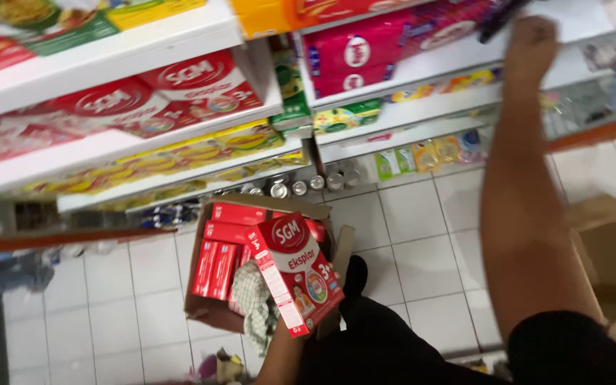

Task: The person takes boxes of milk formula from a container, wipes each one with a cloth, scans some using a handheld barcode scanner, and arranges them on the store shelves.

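Note:
My left hand [280,340] grips the bottom of a red milk-powder carton [298,274] and holds it tilted over an open cardboard box [209,311] on the floor. Several matching red cartons [217,265] stand inside that box beside a checked cloth [252,294]. My right arm reaches up to a white shelf at the top right. There my right hand [529,44] is closed in a fist around the end of a dark purple packet [498,17], which is blurred.
White shelves [115,142] carry more red cartons [180,85], yellow packs [180,153], pink packs [358,53] and, lowest, a row of tins [301,187]. A second cardboard box [611,249] sits at the right on the white tiled floor [422,235].

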